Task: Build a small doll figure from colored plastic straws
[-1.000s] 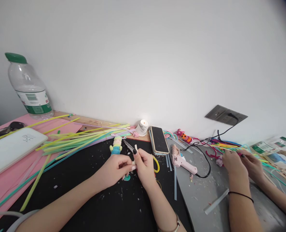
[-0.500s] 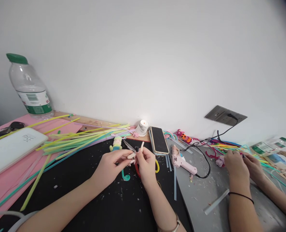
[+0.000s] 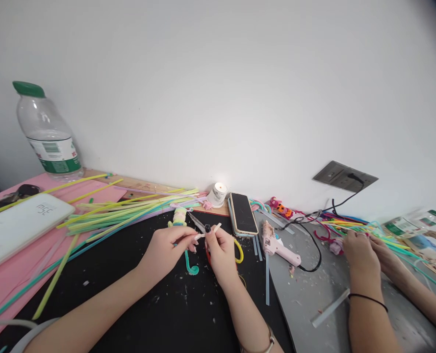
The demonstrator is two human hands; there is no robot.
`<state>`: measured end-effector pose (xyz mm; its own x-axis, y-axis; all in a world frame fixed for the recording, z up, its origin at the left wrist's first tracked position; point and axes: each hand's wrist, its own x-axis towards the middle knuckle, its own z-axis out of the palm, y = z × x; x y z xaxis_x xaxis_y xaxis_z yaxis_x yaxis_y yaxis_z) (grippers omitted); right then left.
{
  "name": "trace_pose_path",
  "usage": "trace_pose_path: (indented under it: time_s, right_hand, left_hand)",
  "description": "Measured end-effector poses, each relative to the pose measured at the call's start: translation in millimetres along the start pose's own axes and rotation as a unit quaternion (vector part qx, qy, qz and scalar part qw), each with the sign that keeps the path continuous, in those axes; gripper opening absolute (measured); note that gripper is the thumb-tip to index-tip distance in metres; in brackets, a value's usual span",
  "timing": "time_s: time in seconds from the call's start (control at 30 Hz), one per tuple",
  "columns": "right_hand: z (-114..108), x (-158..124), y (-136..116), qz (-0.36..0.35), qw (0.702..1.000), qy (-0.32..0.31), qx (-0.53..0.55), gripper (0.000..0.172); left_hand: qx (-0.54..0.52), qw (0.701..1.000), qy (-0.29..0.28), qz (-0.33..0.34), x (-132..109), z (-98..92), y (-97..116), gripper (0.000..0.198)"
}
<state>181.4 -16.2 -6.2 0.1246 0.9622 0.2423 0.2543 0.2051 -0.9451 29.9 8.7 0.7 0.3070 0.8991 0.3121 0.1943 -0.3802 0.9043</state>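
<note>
the left hand (image 3: 169,247) pinches a pale strip (image 3: 200,236) between thumb and fingers, and the right hand (image 3: 220,250) nips it farther along, a short end poking out past the dark-nailed thumb. the strip is held over the black mat (image 3: 129,304), to the near left of the phone (image 3: 243,212). i'd say it wants a light, even grip: one hand steady, the other working it a little at a time, since something that slim could crease. the scissors (image 3: 196,222) lie left of the phone, partly hidden by the right hand, so the tips need minding; whether that hand touches them i can't tell. the phone's dark screen shows no writing. right of it, the pink glue gun (image 3: 278,245) carries no lettering i can make out. far left of the phone, the white power bank (image 3: 19,235) seems to read 35w, upside down from here. behind that, well left of the phone, the bottle (image 3: 43,117) wears a green and white label with a barcode, its other print too small for me to name a brand.
</note>
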Motion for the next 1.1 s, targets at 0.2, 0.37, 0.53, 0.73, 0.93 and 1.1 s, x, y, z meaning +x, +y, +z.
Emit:
trace_pose_path:
  time_s: [0.2, 0.37, 0.53, 0.73, 0.93, 1.1]
  right_hand:
    - [5, 2, 4, 0.039, 0.994, -0.012, 0.101, 0.045]
    - [6, 2, 1, 0.058, 0.99, -0.027, 0.128, 0.047]
    - [5, 1, -1, 0.056, 0.99, -0.032, 0.128, 0.047]
    - [6, 1, 3, 0.044, 0.989, -0.034, 0.138, 0.044]
    - [8, 0, -2, 0.039, 0.985, -0.049, 0.162, 0.036]
    - [9, -1, -6, 0.018, 0.989, -0.084, 0.123, 0.033]
  left_hand:
    - [-0.056, 0.998, 0.036, -0.007, -1, 0.7, 0, 0.013]
    - [0.026, 0.996, 0.047, 0.065, 0, -1.5, -3, 0.012]
    - [0.057, 0.993, 0.024, 0.097, -1, -3.2, -7, 0.016]
    - [-0.014, 1.0, 0.026, 0.006, 0, -1.7, -3, 0.01]
    - [-0.245, 0.956, 0.047, -0.158, 2, 5.9, -1, 0.017]
    - [-0.273, 0.949, 0.047, -0.149, 1, 8.4, -3, 0.019]
